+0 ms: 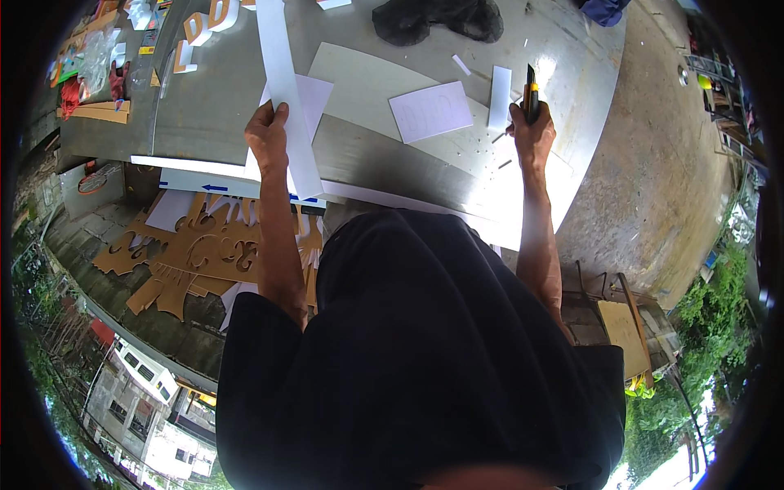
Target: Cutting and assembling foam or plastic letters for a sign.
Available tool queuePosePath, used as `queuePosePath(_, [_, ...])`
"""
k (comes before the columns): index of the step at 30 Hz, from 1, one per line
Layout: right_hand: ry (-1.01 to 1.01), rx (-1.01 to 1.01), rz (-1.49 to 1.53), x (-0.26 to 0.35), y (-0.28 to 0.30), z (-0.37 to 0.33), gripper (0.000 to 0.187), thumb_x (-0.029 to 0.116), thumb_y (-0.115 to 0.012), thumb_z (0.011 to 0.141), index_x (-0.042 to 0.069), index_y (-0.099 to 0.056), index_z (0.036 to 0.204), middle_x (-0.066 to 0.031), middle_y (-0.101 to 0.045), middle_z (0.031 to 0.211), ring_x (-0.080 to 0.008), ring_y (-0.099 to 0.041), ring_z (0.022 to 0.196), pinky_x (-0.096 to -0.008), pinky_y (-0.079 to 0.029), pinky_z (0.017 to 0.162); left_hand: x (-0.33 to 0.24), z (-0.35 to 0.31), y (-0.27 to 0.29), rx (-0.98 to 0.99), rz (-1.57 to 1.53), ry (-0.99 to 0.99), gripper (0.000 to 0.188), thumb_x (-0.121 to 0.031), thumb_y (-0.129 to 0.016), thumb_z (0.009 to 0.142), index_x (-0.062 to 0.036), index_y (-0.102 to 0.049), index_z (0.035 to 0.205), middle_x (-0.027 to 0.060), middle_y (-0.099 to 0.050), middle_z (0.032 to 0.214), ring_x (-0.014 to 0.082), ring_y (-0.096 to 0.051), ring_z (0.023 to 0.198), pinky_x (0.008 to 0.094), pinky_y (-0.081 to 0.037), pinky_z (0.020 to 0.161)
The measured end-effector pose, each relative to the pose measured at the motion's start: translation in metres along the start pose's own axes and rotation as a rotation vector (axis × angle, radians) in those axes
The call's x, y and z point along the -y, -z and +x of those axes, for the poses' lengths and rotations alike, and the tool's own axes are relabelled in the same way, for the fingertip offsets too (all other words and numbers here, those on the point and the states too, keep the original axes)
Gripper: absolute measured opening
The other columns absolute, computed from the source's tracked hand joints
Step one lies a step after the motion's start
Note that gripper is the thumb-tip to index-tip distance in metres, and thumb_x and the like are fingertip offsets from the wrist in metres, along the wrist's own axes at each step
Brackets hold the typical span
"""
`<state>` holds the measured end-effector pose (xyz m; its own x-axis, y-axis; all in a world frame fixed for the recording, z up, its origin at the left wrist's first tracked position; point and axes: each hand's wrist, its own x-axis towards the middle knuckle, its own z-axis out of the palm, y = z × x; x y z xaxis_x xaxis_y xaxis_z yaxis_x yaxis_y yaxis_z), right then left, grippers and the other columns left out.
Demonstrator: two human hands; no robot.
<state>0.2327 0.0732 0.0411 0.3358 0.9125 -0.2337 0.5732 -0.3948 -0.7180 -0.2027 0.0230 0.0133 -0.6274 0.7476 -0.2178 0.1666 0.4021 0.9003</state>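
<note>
A long white strip (286,69) is gripped near its lower part by my left hand (268,135), the thumb lying on its face. Its near end reaches the table's front edge. My right hand (535,135) is closed round a black and yellow utility knife (532,94), whose tip points away from me. Under the strip lies a white sheet (315,96), partly covered. Between my hands a white rectangular panel (431,112) with faint letter outlines rests on the metal table (359,151). A short white strip (500,96) lies just left of the knife.
White-and-tan cut letters (198,30) stand at the far left. Black cloth (437,20) lies at the back. A clear plastic bag (98,57) sits on the left. Brown cut-out sheets (216,245) are stacked below the table's front edge. Small scraps are scattered near my right hand.
</note>
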Motion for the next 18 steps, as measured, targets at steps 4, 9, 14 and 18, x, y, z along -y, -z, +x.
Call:
queuePosePath(4, [-0.035,0.144,0.166,-0.017,0.003,-0.036,0.032,0.026,-0.071,0.091,-0.003,-0.061,0.1,-0.0112,-0.07,0.074,-0.0174,-0.071,0.06,-0.0306,-0.058,0.057,0.004,-0.024,-0.024,0.093,-0.223,0.105,0.024,-0.003,-0.071,0.091,0.0068,-0.071,0.113,0.0102,-0.075,0.1,0.0147,-0.067,0.086,0.0291,-0.05,0.083])
queuePosePath(9, [-0.114,0.126,0.09,-0.025,-0.004,-0.064,0.033,0.023,-0.072,0.089,-0.004,-0.06,0.103,-0.0125,-0.069,0.072,-0.0187,-0.07,0.058,-0.0327,-0.056,0.056,0.004,-0.039,-0.052,0.08,-0.323,0.143,0.023,-0.003,-0.072,0.091,0.0063,-0.071,0.112,0.0095,-0.074,0.097,0.014,-0.065,0.085,0.0271,-0.049,0.084])
queuePosePath(14, [-0.162,-0.131,0.063,-0.044,-0.001,-0.055,0.033,0.022,-0.074,0.087,-0.006,-0.062,0.099,-0.0144,-0.069,0.071,-0.0204,-0.069,0.056,-0.0356,-0.055,0.058,0.009,-0.025,-0.047,0.015,-0.214,0.084,0.029,-0.014,-0.071,0.093,0.0065,-0.071,0.113,0.01,-0.073,0.096,0.0163,-0.064,0.083,0.0301,-0.05,0.08])
queuePosePath(18, [-0.094,-0.012,-0.065,-0.013,-0.002,-0.043,0.034,0.026,-0.075,0.086,-0.003,-0.066,0.101,-0.0153,-0.069,0.075,-0.0248,-0.07,0.062,-0.0394,-0.056,0.067,0.011,-0.018,-0.037,-0.078,-0.241,0.071,0.023,-0.011,-0.068,0.095,0.0068,-0.071,0.108,0.0094,-0.072,0.092,0.016,-0.062,0.08,0.0301,-0.049,0.076])
